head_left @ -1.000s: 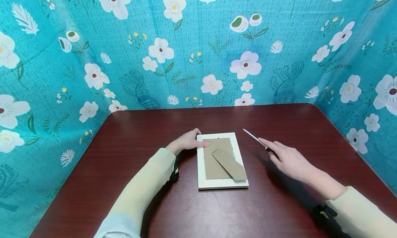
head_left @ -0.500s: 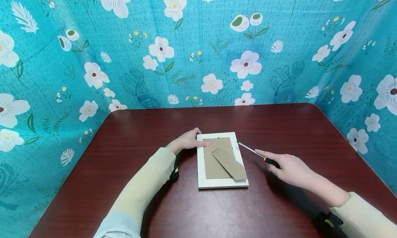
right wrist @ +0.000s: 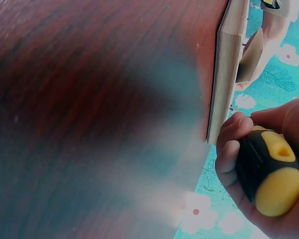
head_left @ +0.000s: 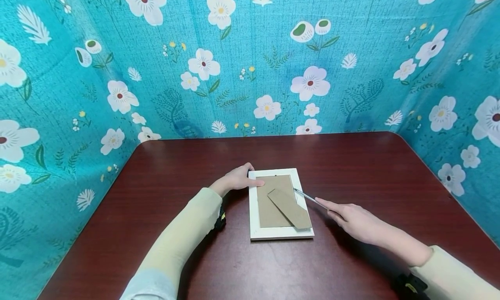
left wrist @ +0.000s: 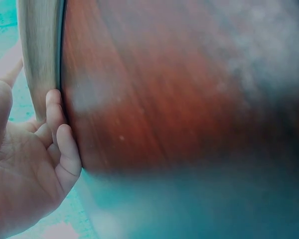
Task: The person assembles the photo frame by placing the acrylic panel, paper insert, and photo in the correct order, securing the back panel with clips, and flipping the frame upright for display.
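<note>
A white picture frame [head_left: 254,209] lies face down on the table, its brown backing board [head_left: 267,215] and slanted easel stand [head_left: 290,209] facing up. At its upper left corner my left hand [head_left: 235,178] grips it, thumb over the back; in the left wrist view the fingers [left wrist: 55,112] curl against the frame's side [left wrist: 42,55]. My right hand [head_left: 361,224] holds a screwdriver [head_left: 308,197], whose tip meets the inner right edge of the frame, by the backing. Its black and yellow handle [right wrist: 266,172] sits in the curled fingers in the right wrist view.
The dark reddish table [head_left: 187,161] has rounded far corners. A turquoise flowered cloth [head_left: 250,65] hangs behind it and on both sides. Black wrist cameras are strapped on both wrists.
My right hand has brought the screwdriver's tip from beyond the frame's upper right, leftward and down, onto its inner right edge. The left hand and picture frame stay put.
</note>
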`<state>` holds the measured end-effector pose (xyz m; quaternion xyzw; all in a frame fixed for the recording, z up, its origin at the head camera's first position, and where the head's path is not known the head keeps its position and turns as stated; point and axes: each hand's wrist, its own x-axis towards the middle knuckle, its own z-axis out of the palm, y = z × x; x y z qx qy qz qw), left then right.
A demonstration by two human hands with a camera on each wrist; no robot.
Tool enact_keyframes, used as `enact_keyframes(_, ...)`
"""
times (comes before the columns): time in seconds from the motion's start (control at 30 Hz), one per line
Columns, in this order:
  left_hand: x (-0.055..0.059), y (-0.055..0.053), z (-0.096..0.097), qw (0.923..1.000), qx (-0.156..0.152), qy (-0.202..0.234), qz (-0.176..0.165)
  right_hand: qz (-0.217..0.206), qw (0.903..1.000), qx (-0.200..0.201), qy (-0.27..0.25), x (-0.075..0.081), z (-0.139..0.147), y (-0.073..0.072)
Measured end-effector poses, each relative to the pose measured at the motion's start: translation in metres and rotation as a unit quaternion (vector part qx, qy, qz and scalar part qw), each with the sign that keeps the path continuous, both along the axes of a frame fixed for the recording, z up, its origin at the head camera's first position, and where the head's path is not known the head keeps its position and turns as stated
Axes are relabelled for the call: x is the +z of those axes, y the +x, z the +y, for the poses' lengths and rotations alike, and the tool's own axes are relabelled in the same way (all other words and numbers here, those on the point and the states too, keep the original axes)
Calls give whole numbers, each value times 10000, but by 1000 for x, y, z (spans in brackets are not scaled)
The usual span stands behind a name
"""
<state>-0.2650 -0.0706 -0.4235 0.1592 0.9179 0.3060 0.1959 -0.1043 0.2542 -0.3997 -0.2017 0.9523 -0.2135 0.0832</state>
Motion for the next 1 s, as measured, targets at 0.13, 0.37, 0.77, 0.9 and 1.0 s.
enact_keyframes(0.13, 0, -1, 0, 10000, -2, -10, 13, -26, 9999, 67, -113, -2, -1, -1)
enact_keyframes(0.37, -1, -1, -1, 10000, 36, -25, -5, -61, 9999, 56, -142, -2, -3, -3)
enact_keyframes(0.77, -1, 1, 2, 9997, 130, -186, 27, -28, 9996, 156, -236, -2, -2, -3)
enact_keyframes(0.9, 0, 0, 2, 9997, 145, -217, 30, 18, 9995, 177, -245, -2, -3, -3)
enact_keyframes(1.0, -1, 0, 2, 9996, 166, -216, 10, 22, 9997, 164, -159, -2, -4, -2)
